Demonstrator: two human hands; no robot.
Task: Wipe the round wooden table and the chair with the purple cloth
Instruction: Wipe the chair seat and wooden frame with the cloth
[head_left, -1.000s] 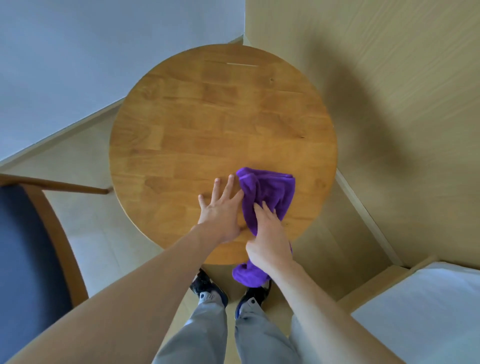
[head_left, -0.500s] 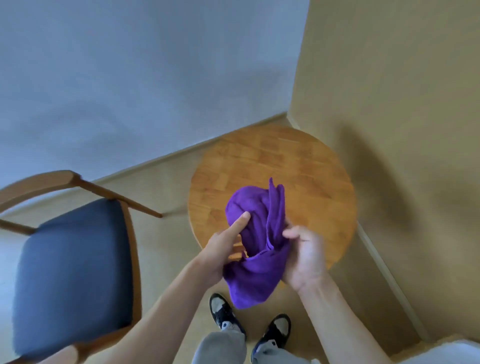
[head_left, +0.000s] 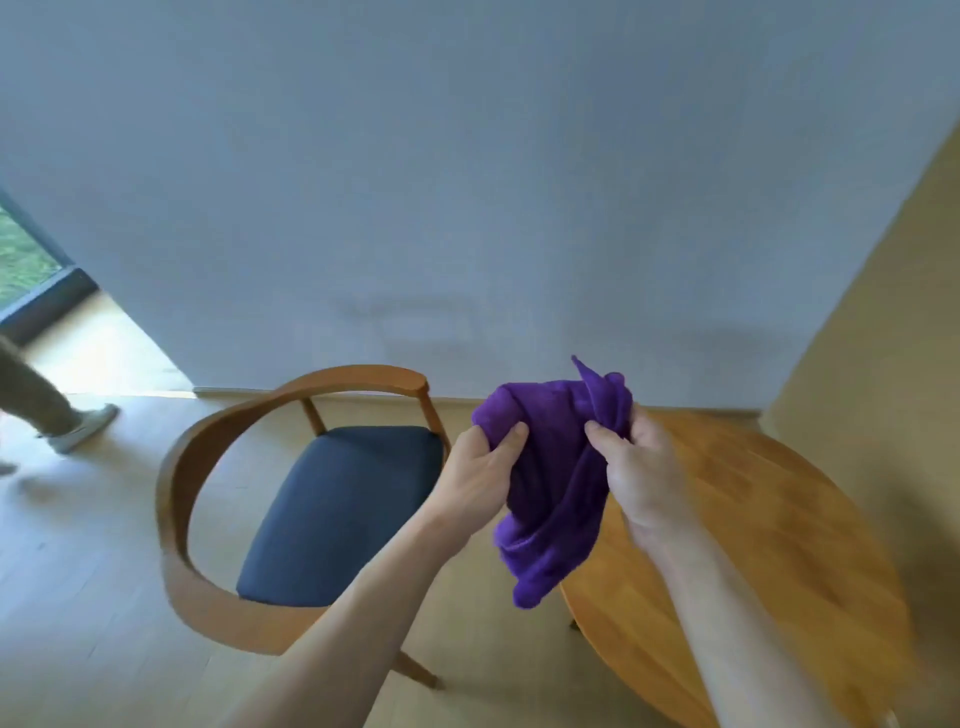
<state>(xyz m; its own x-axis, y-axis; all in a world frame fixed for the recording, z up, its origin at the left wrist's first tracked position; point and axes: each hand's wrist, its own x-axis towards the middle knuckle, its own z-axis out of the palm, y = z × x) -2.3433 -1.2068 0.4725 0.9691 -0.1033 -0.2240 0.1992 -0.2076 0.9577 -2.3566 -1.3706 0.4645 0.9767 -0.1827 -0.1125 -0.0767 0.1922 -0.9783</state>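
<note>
Lifted clear of the table since 1 second ago, when it lay pressed on the wood under the right hand, the purple cloth (head_left: 558, 483) now hangs in the air between both hands, and the view has swung left so the chair is in full sight. Far left, another person's leg and shoe (head_left: 78, 428) cross the floor near a doorway, well apart from the work. Next comes the chair (head_left: 218, 467), its curved wooden back wrapping round a dark blue seat (head_left: 343, 509), standing just beside the table. The left hand (head_left: 480, 480) pinches 1 upper edge of the cloth, thumb on top and fingers curled behind. The right hand (head_left: 636, 467) grips the other bunched edge, fingers closed round it, while the loose tail droops below both hands over the table's near rim. On the right sits the round wooden table (head_left: 779, 545), bare. The step in hand looks like regathering the cloth before moving on to the chair. To do it well, fold it into a flat pad with a fresh face outward, tuck in the dangling tail so it does not drag, then work the backrest top down to the seat.
</note>
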